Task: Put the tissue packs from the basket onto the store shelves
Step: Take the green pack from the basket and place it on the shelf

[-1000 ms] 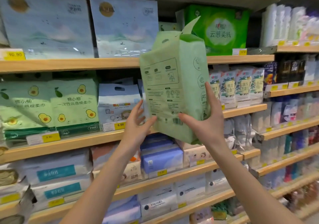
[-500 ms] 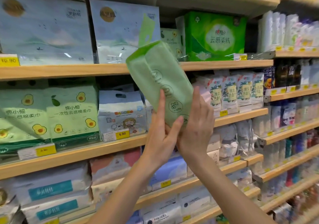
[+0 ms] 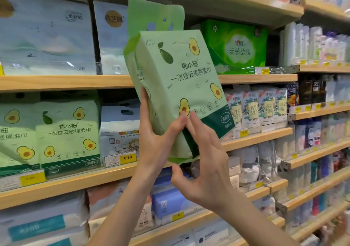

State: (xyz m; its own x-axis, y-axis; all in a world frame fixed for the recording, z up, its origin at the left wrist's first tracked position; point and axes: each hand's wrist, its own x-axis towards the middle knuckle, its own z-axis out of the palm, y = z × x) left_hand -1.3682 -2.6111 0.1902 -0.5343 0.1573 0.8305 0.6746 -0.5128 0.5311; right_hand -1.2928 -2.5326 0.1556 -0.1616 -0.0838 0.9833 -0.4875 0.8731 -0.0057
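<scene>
Here, centre frame: your left hand (image 3: 151,141) clasps the lower left edge of the avocado-print tissue pack (image 3: 180,79), thumb on its front, fingers up its side. Your right hand (image 3: 206,170) lays straight, slightly spread fingers on the pack's lower front, thumb apart below. The pack is a soft, matte, pale-green film block, tilted, held before light wooden shelves (image 3: 56,82). Matching packs (image 3: 66,132) stand lower left.

Head view faces the shelves (image 3: 79,81) (close, looking slightly up).
</scene>
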